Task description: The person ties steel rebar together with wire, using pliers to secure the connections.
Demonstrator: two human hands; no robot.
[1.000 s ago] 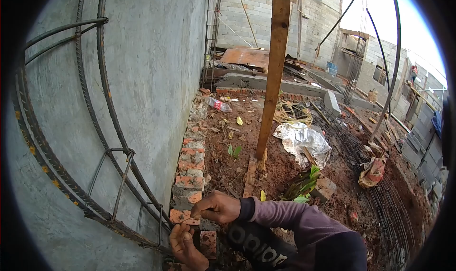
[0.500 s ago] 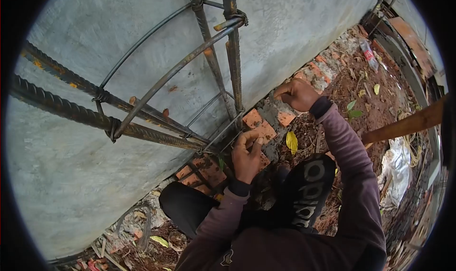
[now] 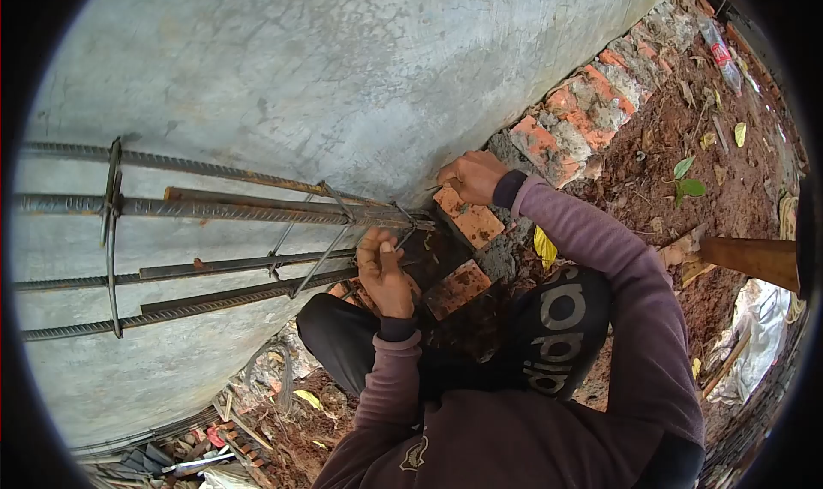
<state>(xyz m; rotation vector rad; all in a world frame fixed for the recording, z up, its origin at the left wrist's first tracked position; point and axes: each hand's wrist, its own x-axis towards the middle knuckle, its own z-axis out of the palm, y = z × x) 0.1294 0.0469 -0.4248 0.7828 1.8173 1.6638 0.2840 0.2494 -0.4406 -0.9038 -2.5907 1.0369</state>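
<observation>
My left hand (image 3: 383, 275) is closed, thumb against curled fingers, right beside the lower end of the steel rebar cage (image 3: 249, 208). What it pinches, if anything, is too small to make out. Fingers pinched together, my right hand (image 3: 476, 178) sits at the foot of the grey wall (image 3: 343, 86), just above an orange brick (image 3: 469, 219). A thin dark bit shows at its fingertips. A second brick (image 3: 460, 289) lies nearer my knees, across a dark gap. Wire-thin stirrups (image 3: 112, 223) cross the ribbed bars.
A mortared row of broken bricks (image 3: 591, 103) runs along the wall to the upper right. Reddish soil with leaves (image 3: 688, 180) lies beside it, with a plastic bottle (image 3: 722, 56) farther off. A wooden beam (image 3: 750, 262) juts in from the right, above white sheeting (image 3: 759, 330).
My right hand has moved left to the brick by the wall, its pointing finger now drawn in. My left hand has moved left to the rebar. The camera view has turned.
</observation>
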